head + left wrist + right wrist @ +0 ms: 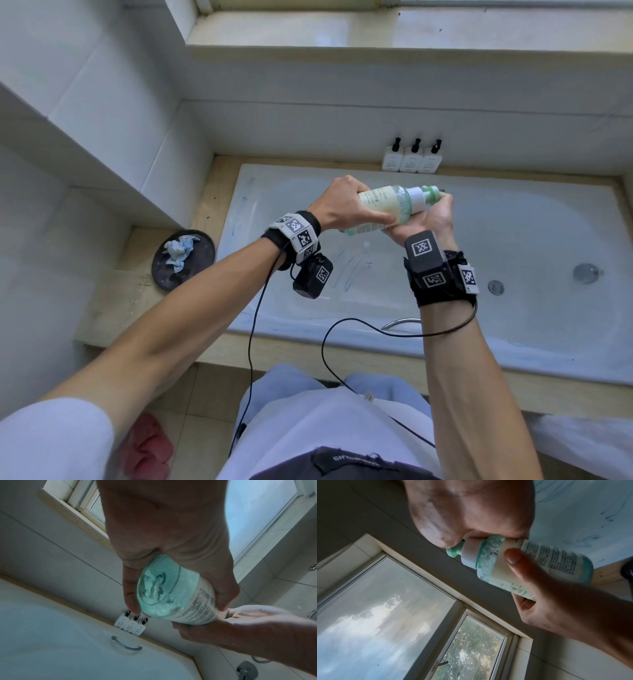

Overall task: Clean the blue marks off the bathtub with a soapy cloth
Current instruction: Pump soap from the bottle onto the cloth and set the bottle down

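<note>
Over the white bathtub (pixel 513 219) I hold a pale green soap bottle (pixel 387 205) on its side. My left hand (pixel 352 210) grips its labelled body (pixel 197 601), thumb on the label (pixel 513 557). My right hand (pixel 433 214) curls around the neck and the green pump head (pixel 453 551). Blue marks (pixel 349 270) streak the tub floor below my wrists, with more on the left wall (pixel 244 200) and near rim. A crumpled blue and white cloth (pixel 180 251) lies on a dark round plate (pixel 202 240) on the left ledge, apart from both hands.
Three white pump bottles (pixel 412 158) stand on the far ledge against the tiled wall. A chrome grab handle (pixel 400 322) sits on the near rim. A drain (pixel 495 287) and a plug (pixel 586 273) lie at the right end. A window is above.
</note>
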### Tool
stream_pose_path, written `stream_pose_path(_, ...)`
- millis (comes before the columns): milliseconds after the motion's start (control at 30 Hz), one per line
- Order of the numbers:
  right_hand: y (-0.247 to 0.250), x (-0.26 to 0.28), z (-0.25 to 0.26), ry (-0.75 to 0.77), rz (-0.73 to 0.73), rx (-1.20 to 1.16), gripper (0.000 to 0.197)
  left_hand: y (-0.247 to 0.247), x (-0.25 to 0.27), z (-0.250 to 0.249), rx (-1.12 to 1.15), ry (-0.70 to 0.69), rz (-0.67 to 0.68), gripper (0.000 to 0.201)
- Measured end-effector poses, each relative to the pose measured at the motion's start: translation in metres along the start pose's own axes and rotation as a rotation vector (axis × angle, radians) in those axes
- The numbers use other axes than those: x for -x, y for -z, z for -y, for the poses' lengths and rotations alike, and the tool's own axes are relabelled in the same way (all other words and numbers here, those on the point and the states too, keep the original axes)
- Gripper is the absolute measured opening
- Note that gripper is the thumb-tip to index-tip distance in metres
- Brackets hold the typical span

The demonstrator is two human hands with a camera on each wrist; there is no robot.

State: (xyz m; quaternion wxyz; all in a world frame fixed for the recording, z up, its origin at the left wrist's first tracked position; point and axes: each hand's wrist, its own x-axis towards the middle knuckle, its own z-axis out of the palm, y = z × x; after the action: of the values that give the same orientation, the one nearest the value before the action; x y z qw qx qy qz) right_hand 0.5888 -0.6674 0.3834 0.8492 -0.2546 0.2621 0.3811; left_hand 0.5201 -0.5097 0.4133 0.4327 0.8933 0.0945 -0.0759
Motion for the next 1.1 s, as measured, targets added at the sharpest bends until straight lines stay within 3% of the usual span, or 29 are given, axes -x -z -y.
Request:
stream_pose_path(233,-0.001,0.036,-0.007,-0.066,0.023,0.054,0.054,0.000,0.031,-0.012,-0.010,0.013,0.000,0.048)
stream_pose_path(433,-0.015,0.057,-0.033,-0.014,0.155,0.240,0.115,0.013,0.066,0.002,-0.092,-0.048,-0.065,0.049)
stream_pose_path(467,-0.019,0.060,-0.039,0.028,0.159,0.329,0.112,0.015,0.073,0.007,-0.089,-0.057,-0.073,0.049)
stream_pose_path(600,-0.034,0.072,-0.070,0.255,0.150,0.752,0.052,0.028,0.106,0.030,-0.076,-0.062,-0.030,0.047)
stream_pose_path(800,-0.059,0.072,-0.143,0.373,0.191,1.217,0.042,0.070,0.162,0.079,-0.039,0.056,0.048,0.073)
stream_pose_path(867,-0.069,0.069,-0.173,0.450,0.218,1.382,0.041,0.100,0.181,0.091,0.035,0.074,-0.084,0.060)
stream_pose_path(967,-0.089,0.063,-0.221,0.552,0.294,1.585,0.036,0.145,0.205,0.098,0.028,0.075,-0.432,0.033)
stream_pose_path(1033,-0.104,0.060,-0.255,0.591,0.342,1.678,0.030,0.170,0.219,0.098,-0.068,0.108,-0.525,0.044)
stream_pose_path(1100,-0.121,0.057,-0.294,0.612,0.399,1.706,0.036,0.192,0.231,0.098,-0.193,0.145,-0.505,0.055)
